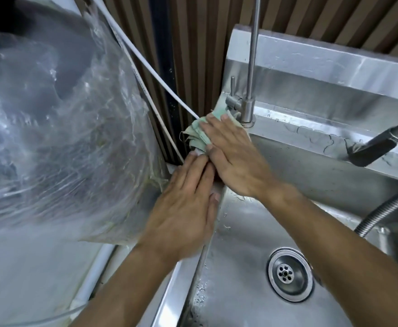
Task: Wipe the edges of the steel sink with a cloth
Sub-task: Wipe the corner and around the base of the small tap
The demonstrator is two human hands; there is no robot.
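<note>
A large crumpled clear plastic bag (59, 138) bulges just left of the hands, close against the left sink edge. A white cable (146, 64) runs down the ribbed brown wall panel (193, 55) to the corner beyond the fingertips. A slim upright steel tap (248, 107) stands immediately right of the cloth, and a dark-tipped spray hose (377, 145) juts in further right. The pale green folded cloth (196, 135) lies on the back-left corner of the steel sink (240, 267) rim. The right hand (233, 159) presses flat on it, fingers straight. The left hand (186, 208) lies flat on the left rim, fingertips touching the cloth's near end.
</note>
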